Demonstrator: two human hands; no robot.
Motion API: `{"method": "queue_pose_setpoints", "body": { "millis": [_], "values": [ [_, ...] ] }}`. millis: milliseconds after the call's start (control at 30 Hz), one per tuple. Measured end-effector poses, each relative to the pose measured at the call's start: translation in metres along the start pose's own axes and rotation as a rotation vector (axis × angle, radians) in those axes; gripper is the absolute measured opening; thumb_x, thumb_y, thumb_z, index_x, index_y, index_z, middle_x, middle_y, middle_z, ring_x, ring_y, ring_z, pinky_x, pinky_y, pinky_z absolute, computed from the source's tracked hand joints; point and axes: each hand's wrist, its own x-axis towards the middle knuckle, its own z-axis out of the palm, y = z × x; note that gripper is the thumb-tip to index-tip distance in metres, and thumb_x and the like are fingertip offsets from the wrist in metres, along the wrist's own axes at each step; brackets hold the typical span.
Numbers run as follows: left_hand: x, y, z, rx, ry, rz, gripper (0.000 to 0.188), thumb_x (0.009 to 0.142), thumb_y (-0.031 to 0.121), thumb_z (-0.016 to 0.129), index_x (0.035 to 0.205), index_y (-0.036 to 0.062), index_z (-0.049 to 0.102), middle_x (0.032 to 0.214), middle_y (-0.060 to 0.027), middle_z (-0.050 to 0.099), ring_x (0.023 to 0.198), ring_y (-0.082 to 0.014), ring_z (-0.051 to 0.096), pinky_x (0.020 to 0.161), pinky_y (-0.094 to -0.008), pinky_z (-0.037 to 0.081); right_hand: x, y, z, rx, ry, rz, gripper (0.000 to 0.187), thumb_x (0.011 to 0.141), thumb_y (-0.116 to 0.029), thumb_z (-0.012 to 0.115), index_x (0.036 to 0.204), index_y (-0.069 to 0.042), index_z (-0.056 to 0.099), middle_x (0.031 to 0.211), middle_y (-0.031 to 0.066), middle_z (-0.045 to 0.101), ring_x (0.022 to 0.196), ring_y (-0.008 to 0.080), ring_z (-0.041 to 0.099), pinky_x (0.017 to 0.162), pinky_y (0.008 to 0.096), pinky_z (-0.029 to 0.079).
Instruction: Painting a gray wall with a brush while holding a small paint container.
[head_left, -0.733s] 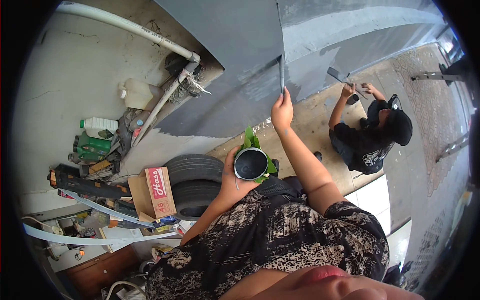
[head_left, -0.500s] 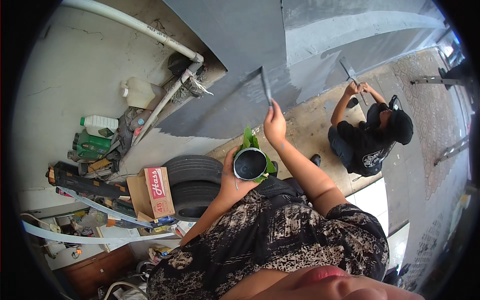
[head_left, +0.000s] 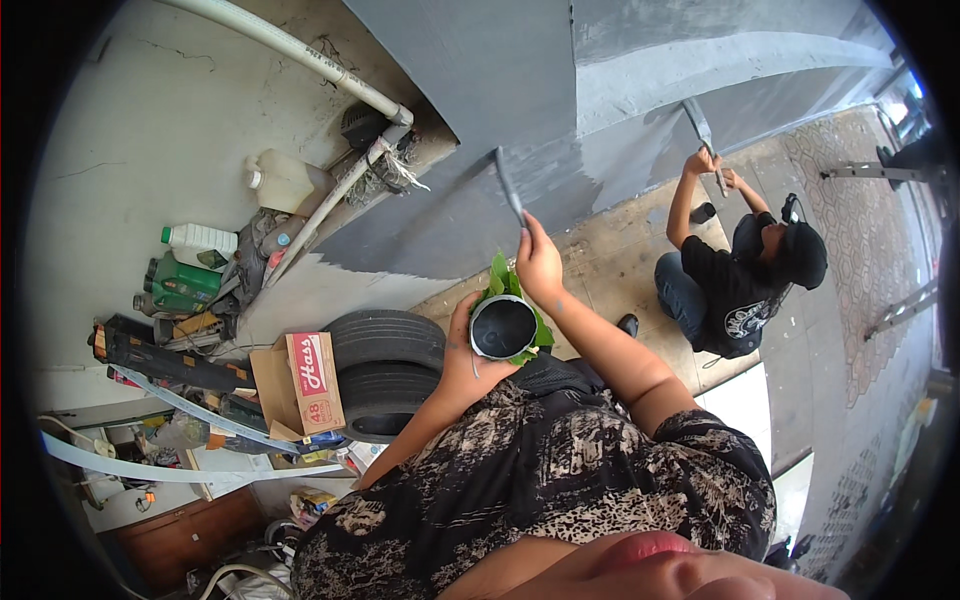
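My left hand is wrapped around a round paint pot with dark grey paint inside and a pale rim. Green leaves stick out around the pot, between it and my palm. In front of it, my right hand grips the lower end of a long grey-coated paintbrush. The brush's far end lies at the wall, where dark grey paint meets an unpainted pale strip below. Whether the bristles press on the surface is hard to tell.
To the right, a person crouches, holding another brush against the wall; a dark cup stands nearby. At left are stacked tyres, a cardboard box, jugs and a white pipe. Ladder legs stand far right.
My right hand and the brush have shifted left and slightly down along the wall. The pot stays in my left hand. The other person's brush has moved up a little.
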Motion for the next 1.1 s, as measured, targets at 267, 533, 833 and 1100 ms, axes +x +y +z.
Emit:
{"method": "queue_pose_setpoints", "body": {
  "millis": [267, 533, 833, 1100],
  "values": [
    [0.0, -0.004, -0.003, 0.015, -0.014, -0.002, 0.107, 0.065, 0.015, 0.097, 0.149, 0.0031, 0.031, 0.133, -0.0156, 0.056, 0.121, -0.0247, 0.062, 0.103, -0.0372, 0.051, 0.023, 0.007, 0.012, -0.094, 0.202, 0.008, 0.041, 0.103, -0.018, 0.052, 0.142, -0.008, 0.053, 0.112, 0.0264, 0.068, 0.097, 0.045, 0.067, 0.086, 0.0498, 0.053],
    [-0.01, -0.014, -0.007, 0.056, 0.009, 0.007, 0.106, 0.066, 0.011, 0.096, 0.149, 0.0031, 0.03, 0.134, -0.015, 0.056, 0.122, -0.0237, 0.061, 0.104, -0.0365, 0.05, -0.026, 0.013, 0.015, -0.06, -0.019, -0.052, 0.038, 0.102, -0.014, 0.053, 0.139, -0.005, 0.056, 0.113, 0.0265, 0.069, 0.105, 0.0434, 0.066, 0.09, 0.049, 0.053],
    [-0.013, -0.005, -0.014, 0.004, 0.01, 0.002, 0.107, 0.065, 0.009, 0.096, 0.148, 0.0031, 0.03, 0.133, -0.0143, 0.057, 0.122, -0.0227, 0.061, 0.103, -0.0356, 0.05, -0.012, 0.002, 0.025, -0.14, -0.082, -0.126, 0.041, 0.101, -0.019, 0.054, 0.142, -0.014, 0.054, 0.109, 0.0233, 0.07, 0.098, 0.0431, 0.067, 0.084, 0.0498, 0.054],
    [-0.015, -0.008, -0.027, -0.031, 0.04, -0.017, 0.105, 0.065, 0.008, 0.096, 0.147, 0.004, 0.03, 0.133, -0.0149, 0.058, 0.123, -0.0233, 0.061, 0.103, -0.0355, 0.052, -0.007, 0.017, -0.018, -0.486, -0.225, -0.323, 0.035, 0.099, -0.026, 0.06, 0.134, -0.025, 0.062, 0.087, 0.0143, 0.067, 0.077, 0.0379, 0.068, 0.067, 0.0499, 0.056]
  ]
}}
